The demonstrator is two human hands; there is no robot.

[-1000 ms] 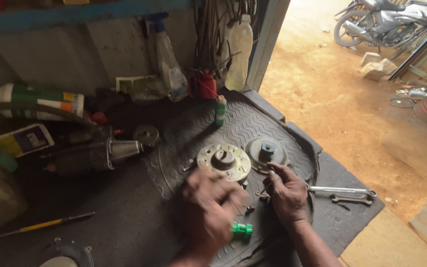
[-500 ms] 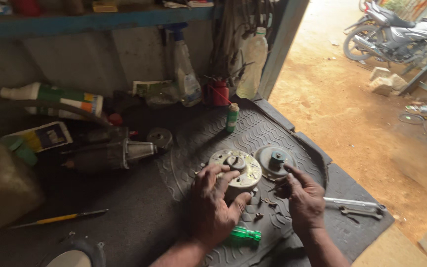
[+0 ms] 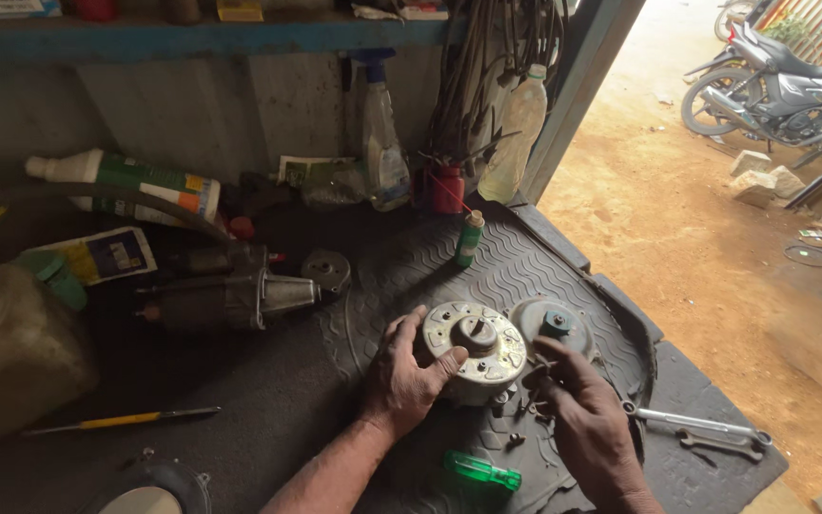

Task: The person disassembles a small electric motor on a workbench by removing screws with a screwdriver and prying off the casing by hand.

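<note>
Both hands are working at a round, pale metal disc with a raised hub (image 3: 476, 350): left hand (image 3: 403, 379) gripping its near edge, right hand (image 3: 584, 422) spreading loosely just beside it.

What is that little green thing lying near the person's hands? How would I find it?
Start at the black ribbed rubber mat covering the workbench, then go to the round metal disc part that the left hand holds. Just below it, between the two wrists, lies the green screwdriver handle. It is the only see-through bright green thing lying flat there; the green bottle farther back stands upright.
</note>
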